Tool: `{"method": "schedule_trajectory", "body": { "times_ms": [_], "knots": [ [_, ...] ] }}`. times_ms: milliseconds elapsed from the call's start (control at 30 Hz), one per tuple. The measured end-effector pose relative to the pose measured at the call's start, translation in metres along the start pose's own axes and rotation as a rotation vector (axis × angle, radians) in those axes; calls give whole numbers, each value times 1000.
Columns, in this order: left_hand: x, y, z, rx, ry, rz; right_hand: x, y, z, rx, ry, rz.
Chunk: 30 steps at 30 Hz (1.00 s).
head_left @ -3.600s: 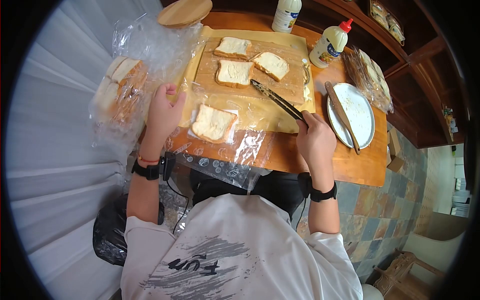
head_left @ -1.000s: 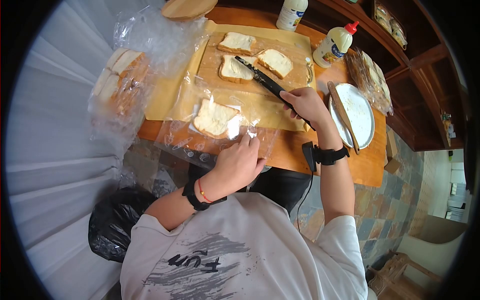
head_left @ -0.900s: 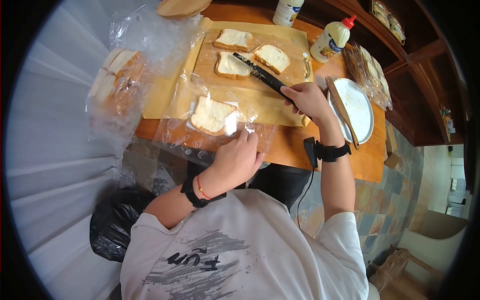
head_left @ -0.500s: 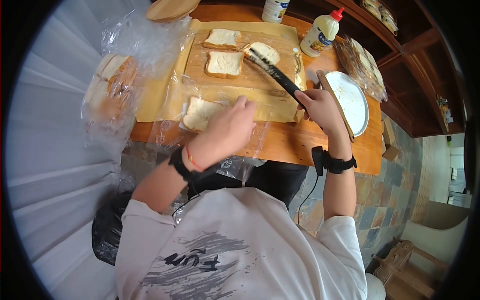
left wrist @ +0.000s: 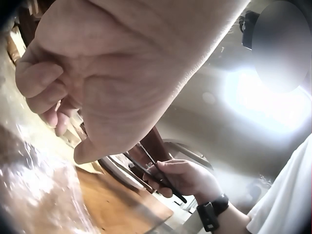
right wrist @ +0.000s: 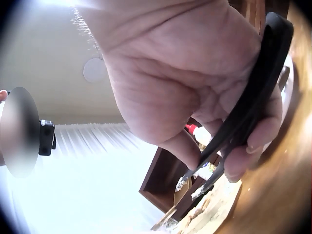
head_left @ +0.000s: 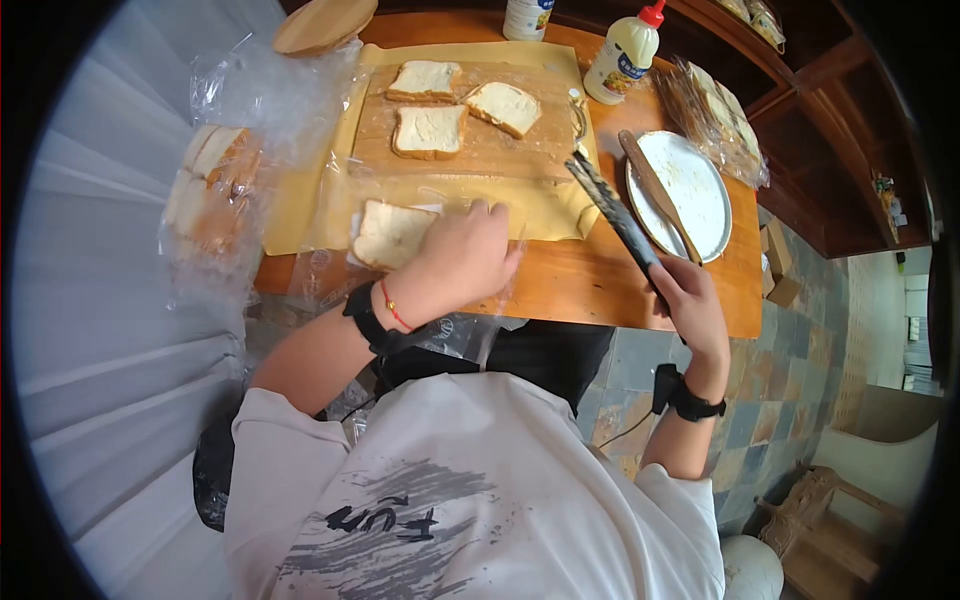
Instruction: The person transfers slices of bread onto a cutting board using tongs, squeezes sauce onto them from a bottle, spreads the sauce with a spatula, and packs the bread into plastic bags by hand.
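The left hand (head_left: 462, 258) lies over the right edge of a bread slice (head_left: 388, 235) on clear printed plastic film. Its fingers curl loosely in the left wrist view, with nothing visible in the hand (left wrist: 112, 68). The right hand (head_left: 692, 305) grips black tongs (head_left: 622, 225) above the table's right part. Crumbs or spread cling to the tongs' tips, and the right wrist view shows the tongs (right wrist: 243, 105) across the palm. Three spread-covered slices, one at the back (head_left: 424, 78), one in front (head_left: 428, 130) and one at the right (head_left: 503, 106), lie on the wooden board (head_left: 375, 140).
Right of the board are a squeeze bottle with a red cap (head_left: 620, 62), a white plate (head_left: 700, 185) with a wooden utensil (head_left: 655, 185) across it, and bagged bread (head_left: 715, 115). More bagged bread (head_left: 205, 190) stands left. Behind are a second bottle (head_left: 526, 18) and a round wooden piece (head_left: 325, 25).
The right hand has carried the tongs off the board, rightward and toward the body. The left hand was first left of the front slice; it now lies over its right side.
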<state>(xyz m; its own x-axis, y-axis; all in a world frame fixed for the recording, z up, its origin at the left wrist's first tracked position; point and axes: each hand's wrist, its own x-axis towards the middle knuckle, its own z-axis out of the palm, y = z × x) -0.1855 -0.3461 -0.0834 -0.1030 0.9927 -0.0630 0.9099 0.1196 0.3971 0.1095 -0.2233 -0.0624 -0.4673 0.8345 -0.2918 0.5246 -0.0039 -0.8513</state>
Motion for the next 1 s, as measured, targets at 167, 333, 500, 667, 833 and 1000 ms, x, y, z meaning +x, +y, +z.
{"method": "schedule_trajectory", "body": {
  "times_ms": [167,333,500,667,833,1000],
  "knots": [
    [0,1,18,-69,-18,-120,-38,21,-19,89,11,69],
    [-3,-4,29,-91,52,-93,-52,30,-14,132,2,65],
    [-13,-4,34,-53,113,-83,-50,29,1,58,-94,97],
    [-30,5,29,31,64,-183,-46,31,17,-30,-165,88],
    [-29,4,29,3,50,-189,-43,31,29,-87,-181,55],
    [-35,6,4,-6,180,-192,-40,21,40,-147,-189,54]
  ]
}}
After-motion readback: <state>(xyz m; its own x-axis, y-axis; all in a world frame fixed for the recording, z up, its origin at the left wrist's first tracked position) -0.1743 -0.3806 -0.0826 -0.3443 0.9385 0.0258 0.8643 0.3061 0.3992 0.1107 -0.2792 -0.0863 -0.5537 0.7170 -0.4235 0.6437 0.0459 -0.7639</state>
